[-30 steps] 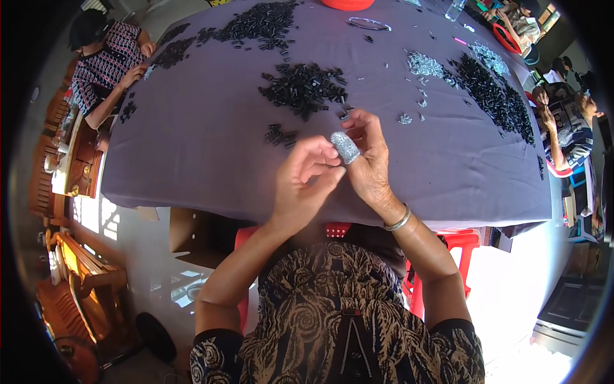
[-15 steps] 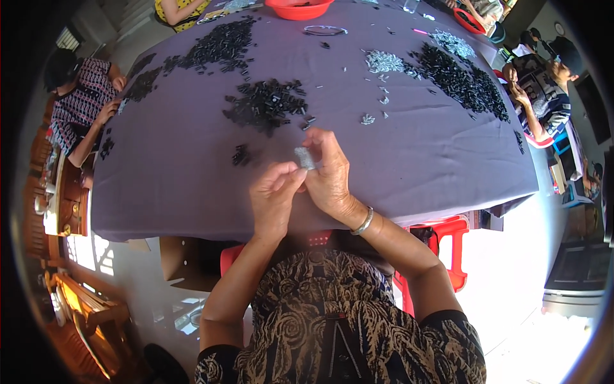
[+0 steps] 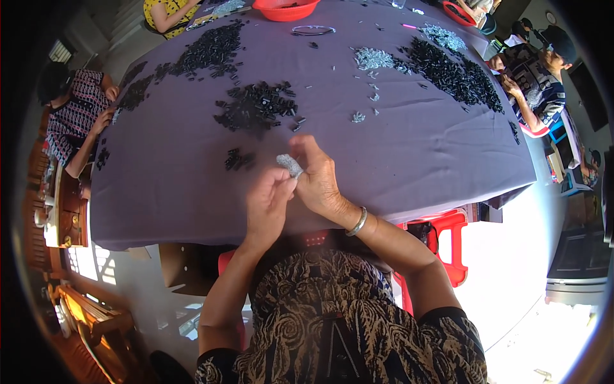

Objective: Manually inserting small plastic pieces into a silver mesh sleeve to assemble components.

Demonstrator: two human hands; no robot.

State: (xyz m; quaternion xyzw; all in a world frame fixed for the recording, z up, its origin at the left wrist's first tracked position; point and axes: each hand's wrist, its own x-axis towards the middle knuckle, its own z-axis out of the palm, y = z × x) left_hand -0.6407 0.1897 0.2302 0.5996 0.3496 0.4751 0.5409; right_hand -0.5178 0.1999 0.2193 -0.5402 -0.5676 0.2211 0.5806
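Over the near part of the table, my left hand (image 3: 265, 206) and my right hand (image 3: 320, 184) meet with fingers bent in a pinch. Between them sticks up a small silvery-grey, speckled piece (image 3: 290, 164), whose exact kind I cannot make out. Both hands seem to grip it, the left from below and the right at its side. A small group of black pieces (image 3: 238, 159) lies just beyond my left hand. Farther off is a larger heap of small black cylindrical parts (image 3: 259, 106). A bracelet (image 3: 359, 221) circles my right wrist.
A purple-grey cloth (image 3: 409, 160) covers the table. More black parts (image 3: 451, 73) and clear small pieces (image 3: 374, 58) lie to the right, with another black heap (image 3: 214, 50) far left. A red basket (image 3: 286, 9) stands at the far side. Other people sit around the table.
My hands and the grey piece have shifted slightly left in the picture. The grey piece now leans more to the left. The whole view has also moved a little.
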